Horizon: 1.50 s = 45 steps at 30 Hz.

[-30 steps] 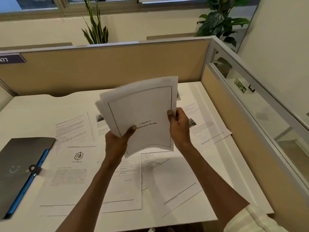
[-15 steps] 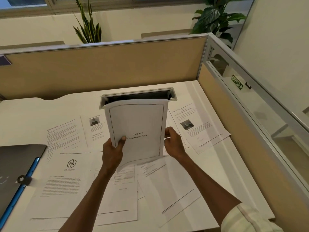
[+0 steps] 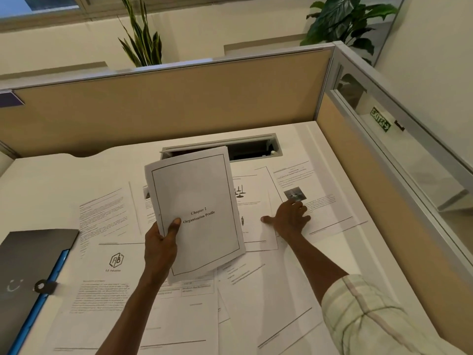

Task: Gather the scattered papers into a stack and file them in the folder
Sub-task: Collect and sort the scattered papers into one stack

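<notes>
Head view, going left to right: well off to the left of my left fingers the dark folder (image 3: 30, 267) lies on the bench (image 3: 46, 180), a blue strip along its inner edge, not yet opened so far as I can see. Between it and my left hand (image 3: 160, 249) lie loose pages, the nearest one carrying a hexagon logo (image 3: 116, 260). My left fingers pinch the gathered stack (image 3: 197, 213) at its lower left edge, thumb on the cover that reads "Chapter 2 Organization Profile", the other fingers hidden behind the paper. The stack is lifted and tilted above the bench, and its free corner droops.

Right of the stack, my right hand (image 3: 289, 219) rests flat on the scattered sheets, fingers spread, thumb pointing back toward the stack. The fingertips (image 3: 298, 204) touch the page with the small photo (image 3: 294, 194), which overlaps a neighbouring sheet under my palm. Nothing is gripped there yet.

I judge the step in hand to be taking up this next page. To do it well, I should press lightly and drag the sheet toward me until an edge lifts, then pinch that edge alone so the page beneath stays put. I should bring it under or onto the stack squarely, and firm up the left pinch so the sagging sheets do not fan out. More pages wait nearer me, below both wrists.
</notes>
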{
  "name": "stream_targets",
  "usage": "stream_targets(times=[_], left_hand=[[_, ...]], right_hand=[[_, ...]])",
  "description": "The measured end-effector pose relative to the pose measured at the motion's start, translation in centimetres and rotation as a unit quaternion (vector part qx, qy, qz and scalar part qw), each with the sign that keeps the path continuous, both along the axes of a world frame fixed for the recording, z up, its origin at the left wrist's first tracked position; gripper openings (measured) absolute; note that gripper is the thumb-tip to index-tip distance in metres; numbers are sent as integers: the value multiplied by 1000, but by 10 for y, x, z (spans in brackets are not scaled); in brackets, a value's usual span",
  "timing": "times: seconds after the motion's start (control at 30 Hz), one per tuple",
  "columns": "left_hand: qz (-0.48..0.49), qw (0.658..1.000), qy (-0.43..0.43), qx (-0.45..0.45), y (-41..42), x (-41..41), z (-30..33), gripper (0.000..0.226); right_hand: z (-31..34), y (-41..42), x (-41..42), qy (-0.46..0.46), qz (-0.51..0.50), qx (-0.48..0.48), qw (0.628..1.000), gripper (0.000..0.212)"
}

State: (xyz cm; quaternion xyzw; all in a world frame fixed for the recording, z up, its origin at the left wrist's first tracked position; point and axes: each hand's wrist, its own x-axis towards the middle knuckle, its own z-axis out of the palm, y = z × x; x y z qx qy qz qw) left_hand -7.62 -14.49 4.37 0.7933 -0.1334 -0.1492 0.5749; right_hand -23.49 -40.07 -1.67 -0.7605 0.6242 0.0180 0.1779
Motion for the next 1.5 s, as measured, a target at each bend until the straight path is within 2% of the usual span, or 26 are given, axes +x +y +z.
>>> stream_targets(times=[0.1,0.23,0.37,0.43,0.57,0.63,0.7,0.8,0.9,1.1,1.27,1.37,1.5], left_hand=[[-1,1000,9,-5,0,8,-1,18],[2,1000,15,-13,1,15,-1,10],[3,1000,15,-17,2,18,-1,11],[5,1000,17,-14,2,18,0,12],[10,1000,17,-15,4,21,2,12],[12,1000,22,-13,6,23,2,8],[13,1000,25,-8,8,24,3,12],[11,1000,23,-3,8,22,5,22],[7,1000,21,-2,7,19,9,26],[-7,1000,17,7,4,13,16,33],[-25,999,22,-10,4,6,24,37],[-31,999,28,-24,4,3,28,37],[-56,995,65,-58,6,0,37,39]], right_hand=[[-2,-1,9,-13,-7,4,1000,113],[0,-3,18,-86,2,29,996,92],[5,-3,22,-111,-5,12,994,51],[5,-6,20,-134,-10,30,991,40],[11,-11,16,-209,-37,59,975,42],[19,-12,15,-244,-29,44,968,34],[29,-11,14,-271,-16,18,962,25],[48,-10,11,-309,-1,-30,951,31],[75,-5,7,-335,34,-103,936,29],[140,8,-3,-412,77,-215,882,30],[191,20,-15,-468,55,-262,842,26],[213,26,-22,-515,29,-213,830,17],[220,35,-33,-553,1,-19,833,14]])
